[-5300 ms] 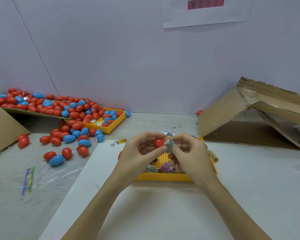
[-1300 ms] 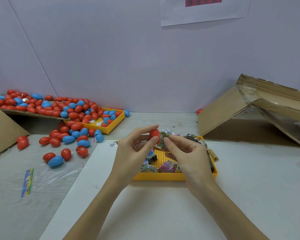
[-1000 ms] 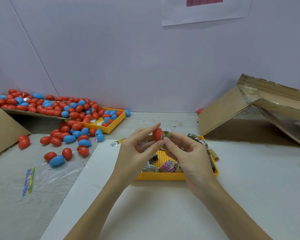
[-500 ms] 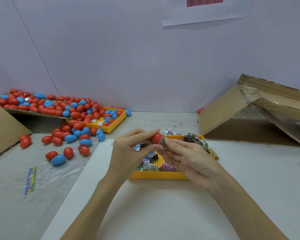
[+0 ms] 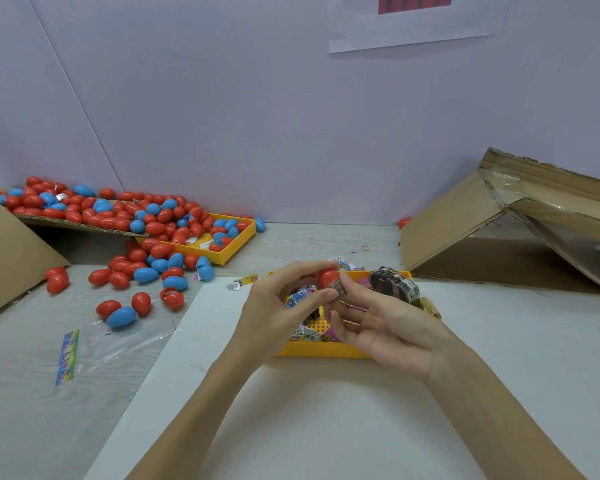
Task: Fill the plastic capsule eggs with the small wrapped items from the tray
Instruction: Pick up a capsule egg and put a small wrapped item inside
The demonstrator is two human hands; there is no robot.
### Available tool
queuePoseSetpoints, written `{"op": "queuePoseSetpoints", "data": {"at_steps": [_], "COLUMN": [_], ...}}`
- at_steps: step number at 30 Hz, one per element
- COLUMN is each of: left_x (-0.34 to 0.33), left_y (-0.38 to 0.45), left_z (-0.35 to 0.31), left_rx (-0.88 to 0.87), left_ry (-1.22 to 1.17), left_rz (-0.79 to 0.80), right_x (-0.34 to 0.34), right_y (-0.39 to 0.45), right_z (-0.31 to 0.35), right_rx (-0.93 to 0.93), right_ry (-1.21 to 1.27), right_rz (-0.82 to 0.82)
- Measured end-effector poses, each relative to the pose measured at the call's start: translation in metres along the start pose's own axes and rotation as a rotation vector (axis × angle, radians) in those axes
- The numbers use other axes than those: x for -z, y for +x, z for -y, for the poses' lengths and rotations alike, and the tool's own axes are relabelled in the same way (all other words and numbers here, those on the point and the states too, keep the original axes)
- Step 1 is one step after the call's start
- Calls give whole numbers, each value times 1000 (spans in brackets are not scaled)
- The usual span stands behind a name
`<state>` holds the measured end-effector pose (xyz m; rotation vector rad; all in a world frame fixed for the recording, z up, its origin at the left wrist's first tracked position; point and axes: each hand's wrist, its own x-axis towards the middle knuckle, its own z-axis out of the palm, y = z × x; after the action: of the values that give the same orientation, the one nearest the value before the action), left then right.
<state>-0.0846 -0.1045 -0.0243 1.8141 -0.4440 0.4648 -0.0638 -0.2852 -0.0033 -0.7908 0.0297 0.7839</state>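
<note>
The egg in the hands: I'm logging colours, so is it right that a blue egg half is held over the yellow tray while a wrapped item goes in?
Not quite: the egg half is red, not blue, as the head view shows. The hands do hold it over the yellow tray, with a wrapped item at its opening.

A small hand-packing workstation: a plain worktop (image 5: 326, 427) against bare partition walls (image 5: 257, 116), heaps of red and blue capsule eggs (image 5: 118, 216), yellow sorting trays (image 5: 236, 244) and opened cardboard boxes (image 5: 499, 230).
</note>
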Motion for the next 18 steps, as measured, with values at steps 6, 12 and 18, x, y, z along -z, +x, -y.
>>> {"op": "queuePoseSetpoints", "data": {"at_steps": [6, 12, 18], "left_x": [8, 9, 6], "left_y": [-1, -2, -3], "left_z": [2, 2, 2], "left_rx": [3, -79, -138], "left_ry": [-1, 98, 173], "left_rz": [-12, -7, -25], "right_x": [4, 4, -1], "right_y": [0, 0, -1], "right_z": [-1, -3, -5], "right_rx": [-61, -57, -64], "right_ry": [55, 102, 153], "right_rz": [7, 19, 19]}}
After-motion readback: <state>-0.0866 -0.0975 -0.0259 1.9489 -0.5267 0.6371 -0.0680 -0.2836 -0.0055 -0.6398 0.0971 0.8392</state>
